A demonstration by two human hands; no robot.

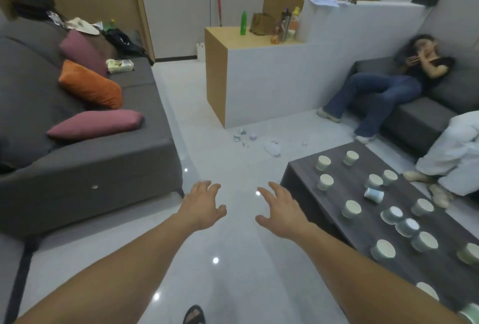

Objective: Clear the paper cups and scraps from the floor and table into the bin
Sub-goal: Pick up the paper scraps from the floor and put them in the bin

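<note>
While both hands (241, 207) hover empty, floor scraps (259, 141) lie well ahead

On your left, the grey sofa (85, 158) carries an orange cushion (90, 85) between two pink ones. A green bottle (243, 23) stands on the wooden counter (220, 36), near its back edge.

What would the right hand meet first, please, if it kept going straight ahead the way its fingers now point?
Probably nothing close: the empty right hand points up the bare glossy white floor. First in that line would be the crumpled white paper scrap near the white counter, though depth is unclear.
</note>
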